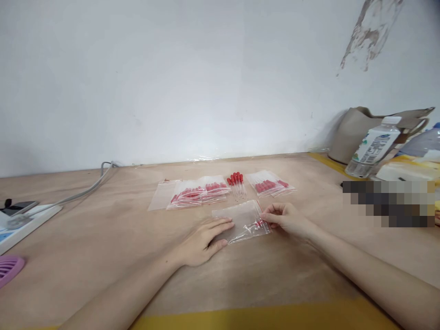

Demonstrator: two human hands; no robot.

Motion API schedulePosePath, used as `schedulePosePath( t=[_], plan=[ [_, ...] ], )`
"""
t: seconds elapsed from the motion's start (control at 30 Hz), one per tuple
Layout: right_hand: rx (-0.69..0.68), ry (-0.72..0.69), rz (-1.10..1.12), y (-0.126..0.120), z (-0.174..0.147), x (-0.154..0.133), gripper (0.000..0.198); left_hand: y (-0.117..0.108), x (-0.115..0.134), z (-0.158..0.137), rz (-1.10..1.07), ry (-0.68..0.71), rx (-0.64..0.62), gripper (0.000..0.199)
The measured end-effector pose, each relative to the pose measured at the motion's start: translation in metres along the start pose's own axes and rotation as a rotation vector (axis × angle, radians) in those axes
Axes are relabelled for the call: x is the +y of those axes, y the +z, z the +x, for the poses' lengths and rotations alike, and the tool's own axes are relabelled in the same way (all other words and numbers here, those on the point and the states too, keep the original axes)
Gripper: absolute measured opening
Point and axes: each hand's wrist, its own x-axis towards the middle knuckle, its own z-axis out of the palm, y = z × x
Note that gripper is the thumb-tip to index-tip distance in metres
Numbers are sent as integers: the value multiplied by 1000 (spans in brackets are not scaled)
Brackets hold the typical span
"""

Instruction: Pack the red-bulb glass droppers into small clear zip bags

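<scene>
A: Head view, item one?
B: One clear bag, plastic, lying on the table at the near middle, between the two hands.
A: Left hand?
B: Spread and relaxed, palm down, its fingertips resting on the left end of the clear bag; nothing clasped.
A: Right hand?
B: Fingers curled, thumb and fingertips pinching the right end of the same bag. A touch of red showed beside those fingertips; glare on the plastic made it hard to say what it was.
A: Stock behind?
B: Far of the clear bag, one fan of loose droppers, red bulbs to the far side, clear stems pointing near. To their left, overlapping filled bags with red bulbs inside, and at the left end of that row a flat pale sleeve. To their right, a further set of bagged droppers.
A: Sundries, right?
B: One tilted bottle, white cap, labelled, near a taupe holdall.
A: Left?
B: One white power strip, a grey cable running from it toward the wall, and, nearer, one purple slatted object, cut by the frame.
</scene>
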Motion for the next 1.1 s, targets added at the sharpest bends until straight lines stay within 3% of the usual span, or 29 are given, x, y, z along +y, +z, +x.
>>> schedulePosePath(
  t=[0.23,0.4,0.5,0.67,0.83,1.1],
  plan=[
    [5,18,-70,-5,3,7,28,0,0,-1,-18,-21,9,42],
    [-101,65,29,-4,1,6,32,0,0,-1,-20,-15,11,42],
    [-156,31,-23,-4,0,6,33,1,0,0,-23,-6,18,42],
    [-45,41,-115,-5,-2,4,33,1,-1,0,-26,-6,18,42],
    [-70,149,-13,-6,-6,1,45,1,-1,-1,-19,-8,25,41],
    [-109,71,116,-8,-4,3,55,1,-1,-1,-21,-15,20,41]
  ],
)
